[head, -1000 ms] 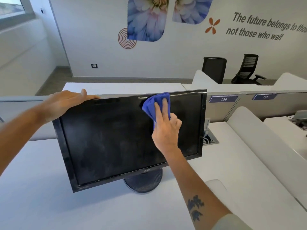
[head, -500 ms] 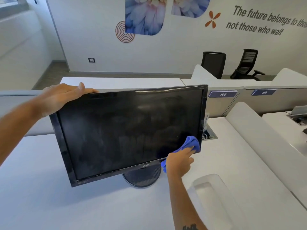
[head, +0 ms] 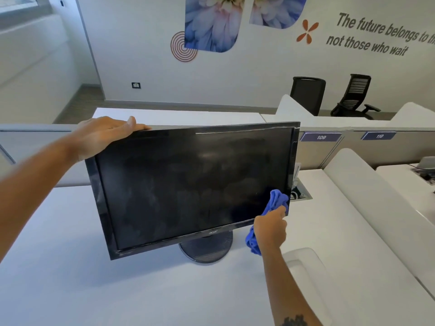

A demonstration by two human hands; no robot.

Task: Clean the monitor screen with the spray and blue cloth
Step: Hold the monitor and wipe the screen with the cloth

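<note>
The right hand [head: 270, 228] grips a bunched blue cloth [head: 276, 201], fingers curled round it, and presses the upper wad against the lower right corner of the monitor [head: 188, 184] screen. The soft, crumpled fabric shows above the knuckles and hangs out again below the palm, near the monitor's base [head: 206, 249]. The left hand [head: 103, 135] lies over the monitor's top left corner, fingers straight along the top edge and thumb on the front bezel.

The monitor is a wide rectangle with a glossy black frame and a dark screen marked by faint cloudy smears. It stands on a round, dark, finely ribbed base on the smooth white desk [head: 70, 278]. Its long axis runs left to right, tilted so the right end sits higher. The screen faces the near side and leans back a little.

Behind it runs a grey partition [head: 376, 147] with blue number tags. Two black mesh chairs [head: 329, 95] stand far right by the white wall [head: 235, 78].
</note>
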